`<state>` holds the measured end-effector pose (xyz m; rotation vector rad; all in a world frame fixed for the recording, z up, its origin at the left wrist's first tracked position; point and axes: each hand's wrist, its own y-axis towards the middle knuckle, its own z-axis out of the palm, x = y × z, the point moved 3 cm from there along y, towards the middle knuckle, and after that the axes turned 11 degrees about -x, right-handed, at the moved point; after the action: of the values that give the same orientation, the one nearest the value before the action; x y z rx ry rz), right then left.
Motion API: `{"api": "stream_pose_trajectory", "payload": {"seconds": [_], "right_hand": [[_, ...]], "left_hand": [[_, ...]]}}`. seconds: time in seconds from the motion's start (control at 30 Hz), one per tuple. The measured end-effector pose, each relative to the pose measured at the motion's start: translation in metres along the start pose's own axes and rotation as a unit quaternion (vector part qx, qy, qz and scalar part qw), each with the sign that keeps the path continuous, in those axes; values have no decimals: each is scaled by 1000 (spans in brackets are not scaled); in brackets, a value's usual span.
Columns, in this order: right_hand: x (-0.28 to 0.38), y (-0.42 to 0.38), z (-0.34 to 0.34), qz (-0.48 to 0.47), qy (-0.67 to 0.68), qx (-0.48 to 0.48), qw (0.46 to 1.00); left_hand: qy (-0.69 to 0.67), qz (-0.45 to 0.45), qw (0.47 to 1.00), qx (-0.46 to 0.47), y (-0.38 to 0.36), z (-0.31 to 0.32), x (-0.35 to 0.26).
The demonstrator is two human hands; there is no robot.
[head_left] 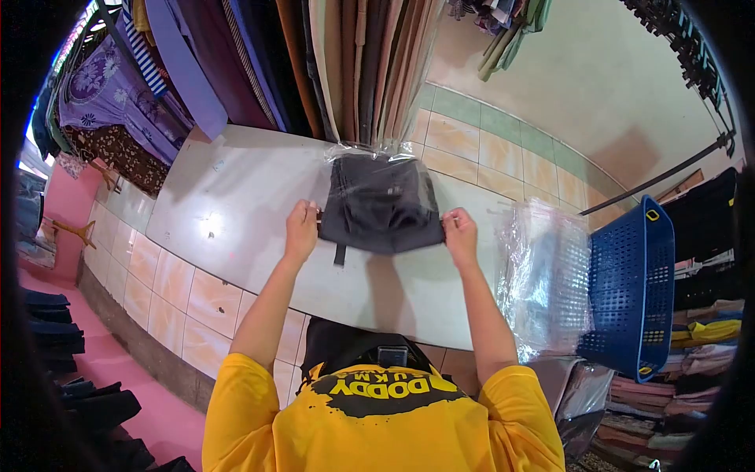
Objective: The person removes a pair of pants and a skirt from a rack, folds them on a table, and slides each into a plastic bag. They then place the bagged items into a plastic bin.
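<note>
A folded black garment (385, 224) is held over the white table, its far part inside a clear plastic bag (373, 157). My left hand (301, 228) pinches the near left side of the garment, fingers closed. On the opposite side, my right hand (460, 232) grips the near right corner between thumb and fingers. A short dark strap hangs from the garment's lower left edge. The bag's crinkled end points away from me, toward the hanging clothes.
The white table (228, 173) runs under both hands. At its right end lies a stack of clear plastic bags (546, 275), beside a blue basket (633, 291). Long garments (354, 71) hang behind the table. Folded clothes (676, 385) are piled at right.
</note>
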<state>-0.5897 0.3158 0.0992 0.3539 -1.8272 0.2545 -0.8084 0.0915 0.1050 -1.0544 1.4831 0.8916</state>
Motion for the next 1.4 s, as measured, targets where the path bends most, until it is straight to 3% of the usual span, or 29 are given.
{"api": "stream_pose_trajectory", "payload": {"seconds": [0.07,0.17,0.2,0.27,0.3,0.33,0.4,0.43,0.5,0.53,0.67,0.73,0.87,0.93,1.03,1.07,1.1,1.13,1.17,1.2,1.23,1.27,1.3,1.33,1.37,1.4], "right_hand": [[22,-14,-20,-34,2,-2,999],[2,-55,-41,-72,-82,19,994],[-18,-73,-43,-38,-89,27,995],[-78,-111,-44,24,-94,58,994],[-105,-123,-44,49,-91,80,991],[-111,-128,-46,50,-90,82,991],[-123,-137,-49,202,73,90,972],[-127,-134,-53,207,72,90,972],[-116,-120,-56,382,203,79,898],[-107,-117,-52,390,159,79,904],[-114,-105,-40,295,31,181,938],[-98,-99,-44,227,132,120,957],[-102,-112,-60,206,134,114,962],[-133,-123,-60,202,43,142,968],[-118,-131,-66,184,38,123,974],[-113,-131,-70,240,51,115,963],[-116,-133,-75,242,51,114,962],[-115,-132,-84,104,-52,89,989],[-111,-133,-88,-36,-155,60,985],[-86,-136,-88,-213,-266,48,939],[-88,-137,-89,-211,-267,47,939],[-88,-141,-85,-302,-311,86,897],[-88,-145,-82,-390,-351,123,843],[-91,-145,-82,-390,-352,123,842],[-91,-148,-79,-443,-363,149,806],[-93,-150,-76,-495,-372,175,765]], "left_hand": [[-21,-49,998,22,-8,-8,-17],[149,39,986,70,-47,-29,3],[176,43,980,82,-62,-34,28],[313,187,923,121,-89,-45,78],[314,186,923,120,-97,-49,82],[296,138,932,158,-104,-51,87],[222,45,953,200,-109,-53,76],[224,42,953,201,-107,-53,78],[82,-129,971,186,-101,-52,88],[100,-160,963,192,-101,-49,89],[195,-156,943,220,-92,-38,105],[19,-140,972,186,-83,-33,89],[44,-68,981,176,-95,-49,100],[163,-124,948,243,-111,-53,132],[105,-163,955,224,-117,-58,138],[106,-166,954,225,-117,-65,137],[151,-96,960,215,-111,-75,132],[194,-25,959,204,-106,-81,127],[194,-25,959,205,-107,-79,115],[280,189,932,133,-109,-77,89],[347,391,850,52,-115,-76,71],[346,391,851,53,-114,-77,76],[374,488,782,105,-117,-74,81],[396,576,699,154,-121,-72,87],[395,576,699,153,-121,-69,85],[395,617,661,162,-124,-64,83]]}}
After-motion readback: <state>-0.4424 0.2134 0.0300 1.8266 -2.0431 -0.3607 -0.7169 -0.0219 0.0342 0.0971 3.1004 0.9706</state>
